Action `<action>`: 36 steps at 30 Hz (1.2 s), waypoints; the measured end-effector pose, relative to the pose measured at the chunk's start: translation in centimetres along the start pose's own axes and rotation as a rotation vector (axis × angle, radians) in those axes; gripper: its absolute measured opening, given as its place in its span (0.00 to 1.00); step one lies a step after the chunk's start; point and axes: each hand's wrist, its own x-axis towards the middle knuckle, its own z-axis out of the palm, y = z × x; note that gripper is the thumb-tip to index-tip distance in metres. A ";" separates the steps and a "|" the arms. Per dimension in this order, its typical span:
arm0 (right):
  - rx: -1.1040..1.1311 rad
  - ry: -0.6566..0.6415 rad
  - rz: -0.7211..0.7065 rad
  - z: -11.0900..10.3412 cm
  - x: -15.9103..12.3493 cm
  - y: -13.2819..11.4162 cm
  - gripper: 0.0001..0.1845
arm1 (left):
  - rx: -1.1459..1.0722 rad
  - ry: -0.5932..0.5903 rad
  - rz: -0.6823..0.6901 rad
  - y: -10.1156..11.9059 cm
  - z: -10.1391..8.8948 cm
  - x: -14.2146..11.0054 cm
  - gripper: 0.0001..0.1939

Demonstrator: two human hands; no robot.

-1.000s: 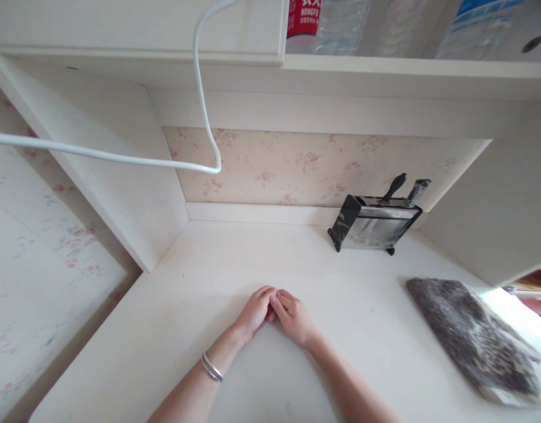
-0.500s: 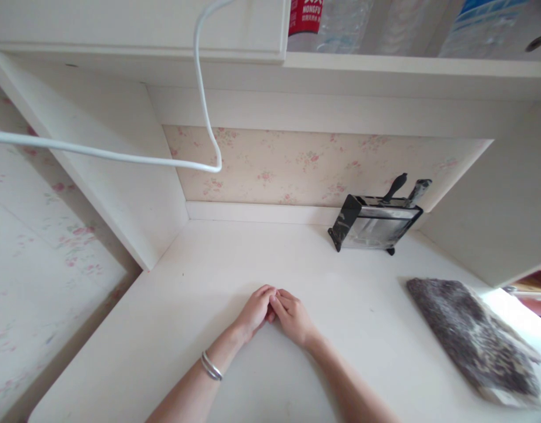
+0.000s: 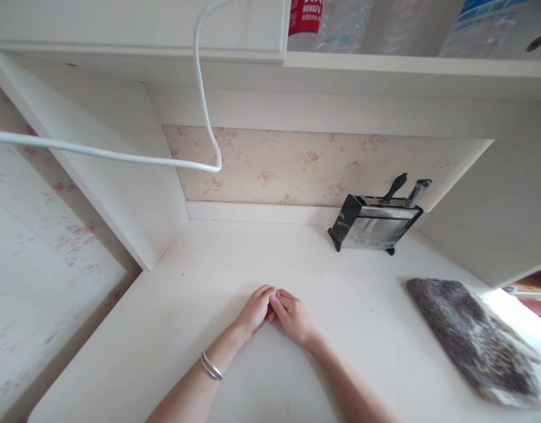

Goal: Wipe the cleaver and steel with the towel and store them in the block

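Note:
My left hand (image 3: 255,308) and my right hand (image 3: 293,317) rest together on the white tabletop (image 3: 270,252), touching at the fingers. Both are closed, with the fingers curled in against each other. The right thumb lies along the fingers of the left hand. No object shows in either hand, though the inside of the palms is hidden. A silver bangle (image 3: 211,365) circles my left wrist.
A knife block (image 3: 376,229) with two dark handles stands at the back right. A grey-brown furry cloth (image 3: 473,341) lies to the right. White cable (image 3: 120,155) hangs across the upper left. Overhead, a shelf (image 3: 385,64) holds plastic-wrapped bottles (image 3: 345,23).

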 end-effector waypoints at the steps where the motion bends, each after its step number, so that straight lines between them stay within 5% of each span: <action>1: -0.001 0.001 -0.001 0.0 0.0 0.0 0.30 | 0.000 0.000 0.000 0.0 0.0 0.0 0.13; 36: -0.006 0.000 -0.002 -0.1 -0.1 -0.2 0.30 | 0.017 0.007 0.007 -0.3 -0.2 0.2 0.12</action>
